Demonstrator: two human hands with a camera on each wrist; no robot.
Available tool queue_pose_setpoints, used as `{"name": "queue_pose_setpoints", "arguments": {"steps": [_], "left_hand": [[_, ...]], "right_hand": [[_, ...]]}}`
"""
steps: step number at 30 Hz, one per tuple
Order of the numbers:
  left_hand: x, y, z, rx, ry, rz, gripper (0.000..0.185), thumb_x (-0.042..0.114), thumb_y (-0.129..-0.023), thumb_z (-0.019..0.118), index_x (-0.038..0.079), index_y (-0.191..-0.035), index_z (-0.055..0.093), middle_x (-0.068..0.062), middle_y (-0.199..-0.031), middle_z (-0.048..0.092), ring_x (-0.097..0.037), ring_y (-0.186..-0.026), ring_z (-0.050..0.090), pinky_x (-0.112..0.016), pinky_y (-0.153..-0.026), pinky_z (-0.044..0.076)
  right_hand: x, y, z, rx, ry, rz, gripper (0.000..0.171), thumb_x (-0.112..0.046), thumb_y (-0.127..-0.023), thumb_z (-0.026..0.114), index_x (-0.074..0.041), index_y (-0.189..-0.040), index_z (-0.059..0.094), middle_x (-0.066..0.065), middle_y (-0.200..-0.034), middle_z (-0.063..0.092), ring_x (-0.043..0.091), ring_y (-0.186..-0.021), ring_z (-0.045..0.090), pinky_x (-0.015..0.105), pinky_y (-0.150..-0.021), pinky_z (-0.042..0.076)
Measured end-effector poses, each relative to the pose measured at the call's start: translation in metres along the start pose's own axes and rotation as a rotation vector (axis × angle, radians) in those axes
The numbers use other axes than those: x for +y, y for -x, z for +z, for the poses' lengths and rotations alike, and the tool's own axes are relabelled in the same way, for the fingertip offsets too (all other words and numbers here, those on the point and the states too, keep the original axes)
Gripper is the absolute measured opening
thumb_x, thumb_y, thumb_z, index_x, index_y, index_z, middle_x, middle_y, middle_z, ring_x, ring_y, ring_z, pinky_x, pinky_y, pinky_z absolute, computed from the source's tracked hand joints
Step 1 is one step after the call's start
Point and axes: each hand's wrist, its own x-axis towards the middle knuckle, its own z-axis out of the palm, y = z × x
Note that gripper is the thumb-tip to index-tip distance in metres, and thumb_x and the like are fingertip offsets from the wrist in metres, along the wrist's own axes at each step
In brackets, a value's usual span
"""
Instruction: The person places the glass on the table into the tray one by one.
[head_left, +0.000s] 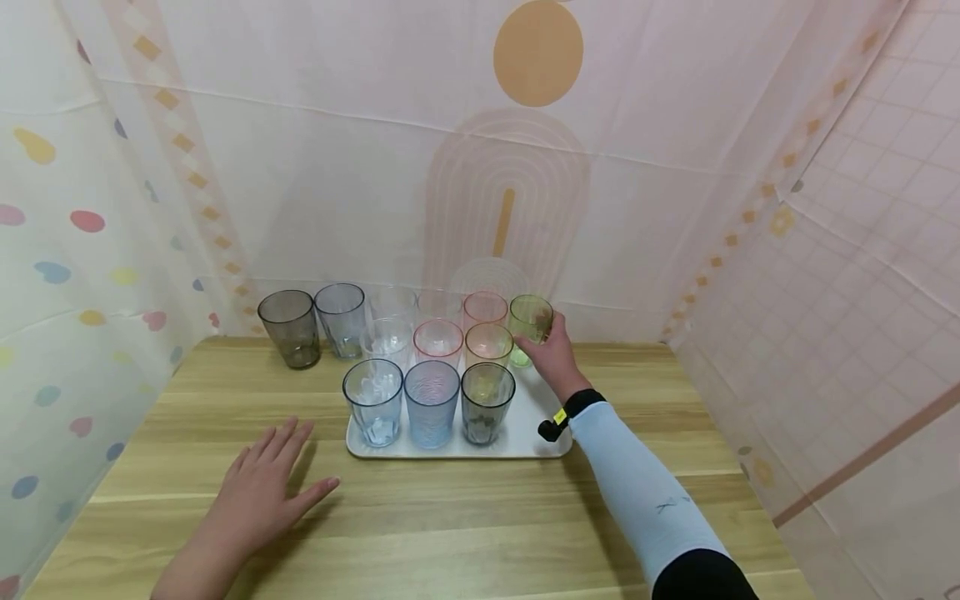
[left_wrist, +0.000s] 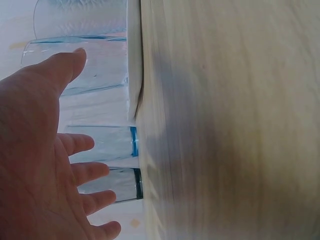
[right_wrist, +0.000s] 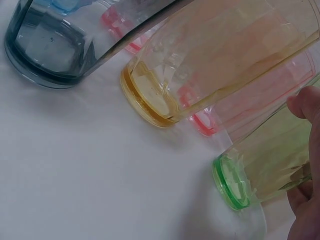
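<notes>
A green drinking glass (head_left: 531, 310) stands at the back right corner of a white tray (head_left: 542, 417), with my right hand (head_left: 553, 357) gripping its side, thumb and fingers around it. In the right wrist view the green base (right_wrist: 231, 185) is low over the tray surface. Beside it on the tray are an amber glass (head_left: 489, 343), a pink glass (head_left: 485, 308) and a red-rimmed glass (head_left: 438, 340). My left hand (head_left: 255, 492) is spread with straight fingers above the table, left of the tray, holding nothing.
The tray's front row has a light blue glass (head_left: 375, 404), a ribbed blue glass (head_left: 431, 404) and a smoky grey glass (head_left: 487, 404); clear glasses (head_left: 387, 337) stand behind. Left of the tray, on the wooden table (head_left: 450, 525), are a dark brown glass (head_left: 291, 329) and a blue-grey glass (head_left: 342, 321).
</notes>
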Motion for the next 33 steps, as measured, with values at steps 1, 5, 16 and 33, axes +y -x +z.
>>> {"name": "queue_pose_setpoints", "arguments": {"steps": [1, 5, 16, 33], "left_hand": [[0.000, 0.000, 0.000, 0.001, 0.000, -0.001, 0.101, 0.069, -0.098, 0.074, 0.002, -0.167, 0.042, -0.033, -0.170, 0.037, -0.064, -0.151, 0.035, -0.085, -0.117, 0.028], [0.000, 0.000, 0.000, 0.009, 0.000, 0.001, 0.101, 0.068, -0.098, 0.074, 0.002, -0.167, 0.043, -0.033, -0.170, 0.038, -0.064, -0.151, 0.036, -0.086, -0.116, 0.029], [-0.001, -0.002, 0.001, 0.025, 0.002, 0.011, 0.102, 0.070, -0.099, 0.072, 0.000, -0.167, 0.042, -0.033, -0.170, 0.038, -0.063, -0.151, 0.036, -0.085, -0.116, 0.030], [0.001, 0.000, -0.005, 0.048, 0.031, 0.020, 0.101, 0.066, -0.099, 0.074, 0.000, -0.167, 0.040, -0.034, -0.169, 0.039, -0.063, -0.151, 0.034, -0.085, -0.115, 0.030]], "right_hand": [[0.000, 0.000, 0.000, 0.001, 0.000, 0.003, 0.091, -0.025, -0.101, 0.084, -0.006, -0.168, 0.025, 0.024, -0.171, 0.037, 0.036, -0.160, 0.036, 0.051, -0.130, 0.035], [-0.002, 0.002, -0.001, 0.003, 0.006, 0.013, 0.092, -0.025, -0.101, 0.084, -0.007, -0.169, 0.025, 0.024, -0.172, 0.036, 0.037, -0.161, 0.035, 0.053, -0.129, 0.036], [0.004, 0.034, -0.026, -0.077, 0.136, 0.002, 0.104, -0.042, -0.106, 0.078, -0.009, -0.176, 0.010, 0.023, -0.176, 0.029, 0.038, -0.164, 0.029, 0.055, -0.133, 0.029], [0.004, 0.186, -0.091, -0.167, 0.526, -0.305, 0.091, -0.040, -0.106, 0.076, -0.004, -0.174, 0.027, 0.022, -0.178, 0.031, 0.046, -0.162, 0.030, 0.069, -0.129, 0.028]]}}
